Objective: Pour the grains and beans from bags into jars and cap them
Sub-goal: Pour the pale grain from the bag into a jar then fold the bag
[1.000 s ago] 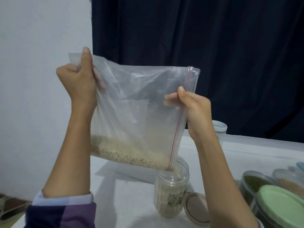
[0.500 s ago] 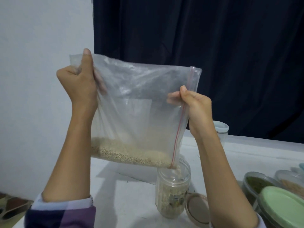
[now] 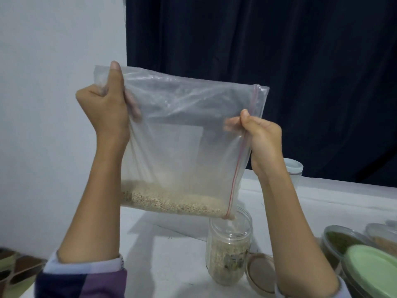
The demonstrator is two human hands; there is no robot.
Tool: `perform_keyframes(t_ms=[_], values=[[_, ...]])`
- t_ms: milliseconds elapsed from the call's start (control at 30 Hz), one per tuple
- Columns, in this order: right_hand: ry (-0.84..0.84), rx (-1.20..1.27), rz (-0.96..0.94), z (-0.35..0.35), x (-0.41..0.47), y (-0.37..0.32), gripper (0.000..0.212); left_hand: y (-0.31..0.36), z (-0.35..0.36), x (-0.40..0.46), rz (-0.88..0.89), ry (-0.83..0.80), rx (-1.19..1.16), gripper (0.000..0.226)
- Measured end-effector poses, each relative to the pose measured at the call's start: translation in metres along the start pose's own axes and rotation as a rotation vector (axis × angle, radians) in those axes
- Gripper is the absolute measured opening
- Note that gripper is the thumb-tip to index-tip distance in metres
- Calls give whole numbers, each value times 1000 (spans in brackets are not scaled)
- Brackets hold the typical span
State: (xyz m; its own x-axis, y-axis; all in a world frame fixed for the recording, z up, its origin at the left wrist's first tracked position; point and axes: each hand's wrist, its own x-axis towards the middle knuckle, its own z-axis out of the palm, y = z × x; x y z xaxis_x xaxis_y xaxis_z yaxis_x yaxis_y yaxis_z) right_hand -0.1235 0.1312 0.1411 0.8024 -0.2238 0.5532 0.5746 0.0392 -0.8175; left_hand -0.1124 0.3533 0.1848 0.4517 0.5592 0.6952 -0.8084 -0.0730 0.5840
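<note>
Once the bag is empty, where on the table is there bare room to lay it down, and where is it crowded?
Bare patch: the white table left of the open jar, up to the left forearm. Another bare strip runs along the far right, behind the containers. Crowded: the near right, where the loose lid touches the jar and the green-lidded container and tubs cluster.

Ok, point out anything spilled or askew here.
Nothing stands out. Both hands hold the zip bag tilted, its lower corner at the open jar mouth; no grain shows on the table. The jar's lid lies beside it.
</note>
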Motion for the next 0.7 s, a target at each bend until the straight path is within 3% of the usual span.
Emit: perform_keyframes(t_ms=[133, 700], values=[[-115, -43, 12, 2, -2, -3, 31, -2, -2, 1, -13, 15, 18, 59], [4, 27, -9, 0, -19, -4, 30, -4, -3, 9, 7, 4, 42, 67]])
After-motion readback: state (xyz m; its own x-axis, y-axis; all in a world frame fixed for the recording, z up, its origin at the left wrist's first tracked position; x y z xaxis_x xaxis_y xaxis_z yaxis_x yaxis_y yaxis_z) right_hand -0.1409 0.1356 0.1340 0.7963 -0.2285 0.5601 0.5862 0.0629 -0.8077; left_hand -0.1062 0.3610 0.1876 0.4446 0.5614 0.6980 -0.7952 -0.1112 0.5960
